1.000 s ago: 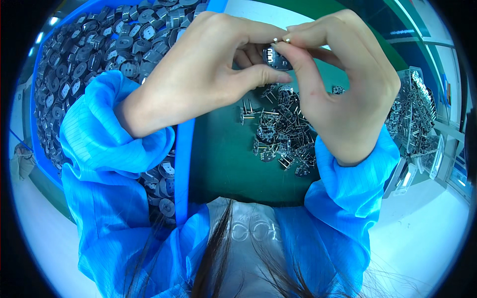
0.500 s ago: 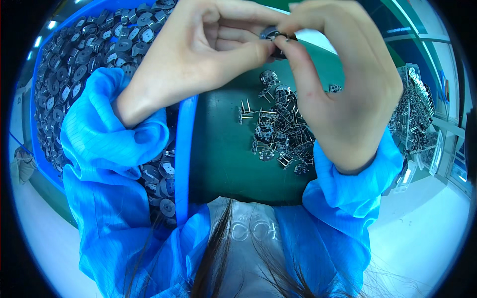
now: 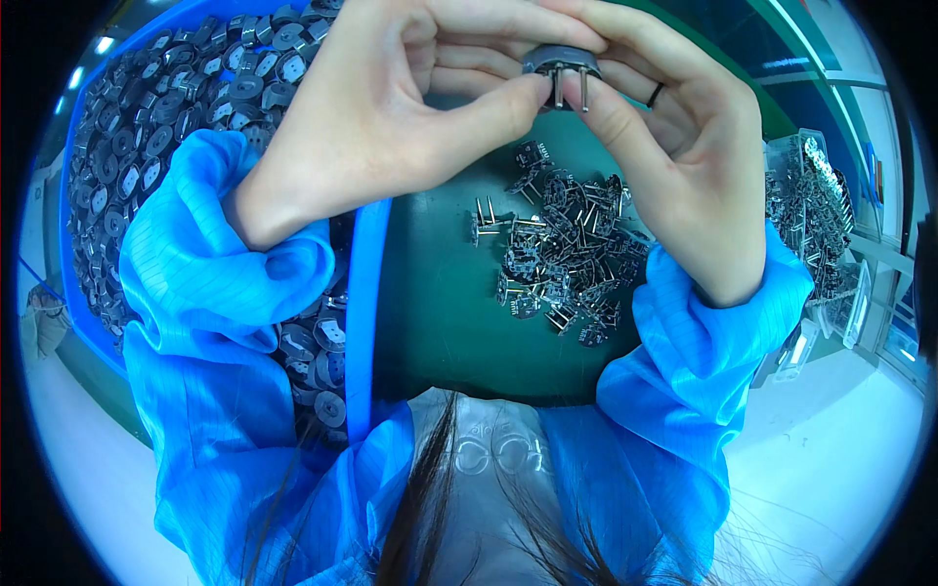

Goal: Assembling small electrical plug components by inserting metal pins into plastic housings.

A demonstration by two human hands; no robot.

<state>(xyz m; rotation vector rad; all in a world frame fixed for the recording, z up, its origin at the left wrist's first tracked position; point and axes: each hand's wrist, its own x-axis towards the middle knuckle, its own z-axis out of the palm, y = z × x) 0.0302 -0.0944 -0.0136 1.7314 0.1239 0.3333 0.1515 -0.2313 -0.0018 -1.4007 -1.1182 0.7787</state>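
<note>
Between my fingertips, at the top of the view, is a round dark grey housing with two metal pins pointing down from it. My left hand pinches its left side with thumb and fingers. From the right, my right hand grips the same piece, its thumb against the pins and a dark ring on one finger. Below the hands, a loose heap of small circuit boards with metal pins lies on a green work surface.
A large blue bin full of round grey housings stands at my left, partly under my left arm. At the right, beyond my right sleeve, a clear plastic container holds more pinned metal pieces.
My right hand has turned and its fingers have opened out behind the piece. The grey housing has tipped, so its two pins now show pointing down.
</note>
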